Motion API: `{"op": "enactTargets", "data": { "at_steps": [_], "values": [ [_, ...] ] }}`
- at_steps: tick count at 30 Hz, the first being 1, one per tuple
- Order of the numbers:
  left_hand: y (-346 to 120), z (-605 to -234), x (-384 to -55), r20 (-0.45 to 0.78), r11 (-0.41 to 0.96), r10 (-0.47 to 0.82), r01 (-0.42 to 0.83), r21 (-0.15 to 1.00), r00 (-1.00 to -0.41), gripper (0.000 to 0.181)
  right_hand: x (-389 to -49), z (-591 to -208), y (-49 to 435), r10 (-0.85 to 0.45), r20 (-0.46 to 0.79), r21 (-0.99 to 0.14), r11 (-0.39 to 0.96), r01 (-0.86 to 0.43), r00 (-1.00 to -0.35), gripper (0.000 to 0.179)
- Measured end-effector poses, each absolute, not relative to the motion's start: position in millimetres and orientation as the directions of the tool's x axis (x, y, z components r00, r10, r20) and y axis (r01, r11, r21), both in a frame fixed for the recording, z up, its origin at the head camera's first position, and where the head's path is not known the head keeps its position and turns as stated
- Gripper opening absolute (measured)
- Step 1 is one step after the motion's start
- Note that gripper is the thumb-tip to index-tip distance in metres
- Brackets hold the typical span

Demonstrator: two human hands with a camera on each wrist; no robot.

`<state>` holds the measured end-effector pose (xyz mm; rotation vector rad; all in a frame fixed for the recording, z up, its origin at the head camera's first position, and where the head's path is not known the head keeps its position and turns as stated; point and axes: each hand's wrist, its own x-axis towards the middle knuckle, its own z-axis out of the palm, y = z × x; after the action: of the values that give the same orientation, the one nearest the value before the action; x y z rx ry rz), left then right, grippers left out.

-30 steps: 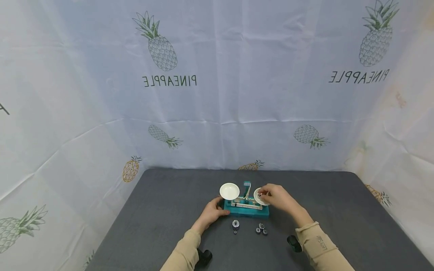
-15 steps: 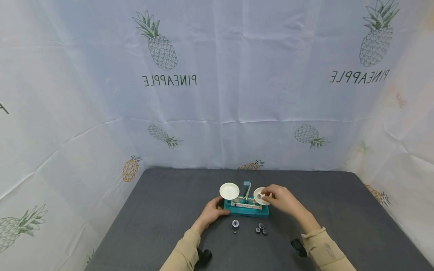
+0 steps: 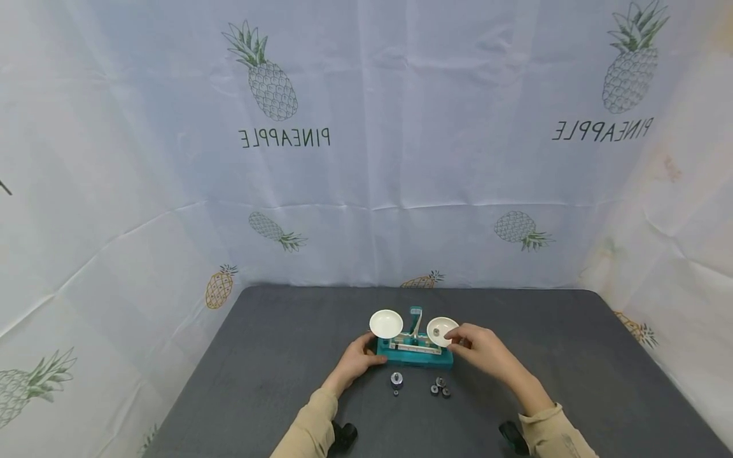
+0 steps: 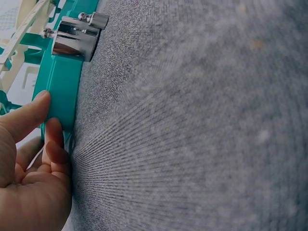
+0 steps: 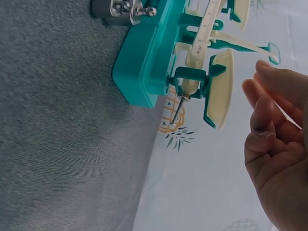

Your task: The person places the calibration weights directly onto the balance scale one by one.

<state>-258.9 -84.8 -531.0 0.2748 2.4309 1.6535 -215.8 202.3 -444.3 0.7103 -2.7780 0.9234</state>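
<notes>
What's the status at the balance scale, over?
Left hand holding balance scale; right hand beside right pan, holding nothing. Small weight in right pan. Loose weights in front, blocking neither pan.

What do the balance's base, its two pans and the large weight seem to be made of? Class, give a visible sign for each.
Base: probably satin teal plastic; rounded, moulded-looking edges.
Pans: likely smooth cream plastic, evenly coloured; coated metal is possible.
Large weight: apparently polished metal; mirror-like reflections.
</notes>
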Motion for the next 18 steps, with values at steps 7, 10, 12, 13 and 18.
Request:
{"op": "enactTargets", "data": {
  "at_steps": [7,10,12,13,18],
  "values": [
    [-84.7,-533.2,-258.9,-0.056,0.357,0.257,0.041,0.933,-0.965,0.065,-206.9,-451.3,203.4,-0.399,0.277,-0.583,0.654,-0.483,-0.874,0.016],
    [-84.7,-532.9,-259.3,-0.057,0.353,0.258,0.040,0.935,-0.964,0.066,-204.2,-457.0,204.2,-0.402,0.284,-0.602,0.632,-0.488,-0.871,0.017],
    [-84.7,-532.7,-259.6,-0.058,0.356,0.258,0.039,0.934,-0.965,0.066,-202.4,-461.5,204.9,-0.406,0.271,-0.615,0.624,-0.481,-0.873,0.019],
    [-84.7,-532.6,-259.6,-0.059,0.358,0.257,0.038,0.933,-0.965,0.066,-201.6,-463.9,205.2,-0.409,0.262,-0.623,0.620,-0.477,-0.874,0.019],
    [-84.4,-532.5,-259.8,-0.067,0.367,0.255,0.032,0.929,-0.964,0.066,-198.3,-474.8,206.2,-0.435,0.223,-0.652,0.600,-0.465,-0.873,0.020]
  ]
}}
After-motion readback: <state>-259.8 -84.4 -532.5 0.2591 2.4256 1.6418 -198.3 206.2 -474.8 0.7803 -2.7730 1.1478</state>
